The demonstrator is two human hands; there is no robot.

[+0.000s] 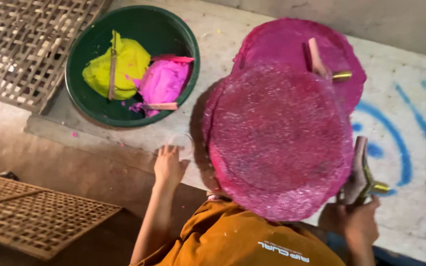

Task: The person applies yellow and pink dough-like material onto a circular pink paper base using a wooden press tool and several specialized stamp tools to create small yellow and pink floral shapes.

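Orange sleeve (237,236) sits lowest, closest to me; my left grip (168,165) lies released on the bench (232,39) edge, touching a small clear disc (182,143) below the green bowl (82,106); my right grip (358,216) is clenched round a tool (363,172) beside the pink disc (279,143)

Counter layout, seen from above

Basin (132,66) with two dough lumps (116,66) at counter's (223,39) far left corner; stacked discs (279,143) right of it; lattice trays (30,47) off the left edge.
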